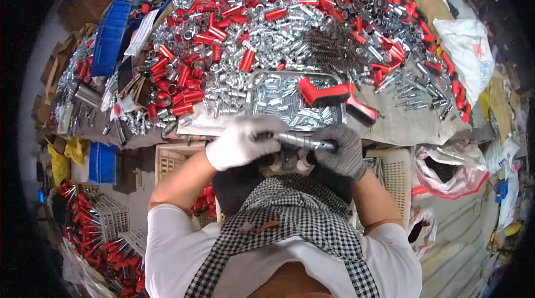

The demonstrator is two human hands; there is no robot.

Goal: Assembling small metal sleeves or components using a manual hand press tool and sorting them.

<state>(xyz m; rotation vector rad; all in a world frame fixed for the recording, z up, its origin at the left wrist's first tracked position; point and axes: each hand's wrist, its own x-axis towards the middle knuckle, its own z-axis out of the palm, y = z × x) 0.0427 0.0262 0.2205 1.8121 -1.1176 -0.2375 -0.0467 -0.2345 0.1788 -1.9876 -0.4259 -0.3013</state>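
My left hand (245, 142), in a white glove, is closed on one end of a silver metal rod-shaped part (297, 140). The other end, near a darker tip, is gripped by my right hand (341, 152) in a grey glove. The part lies roughly level between both hands, in front of my checked apron. Just beyond it stands a metal tray (251, 94) full of small silver pins (277, 97). Two red-and-black pistol-shaped handles (323, 93) rest across the tray's right side. My fingers partly hide the part, so its exact kind does not show.
A large heap of red sleeves (247, 59) and silver metal pieces covers the table beyond the tray. Dark springs (336, 47) lie right of centre. A blue bin (111, 36) stands at left. Plastic crates (393, 172) and an open white sack (454, 167) stand below the table edge.
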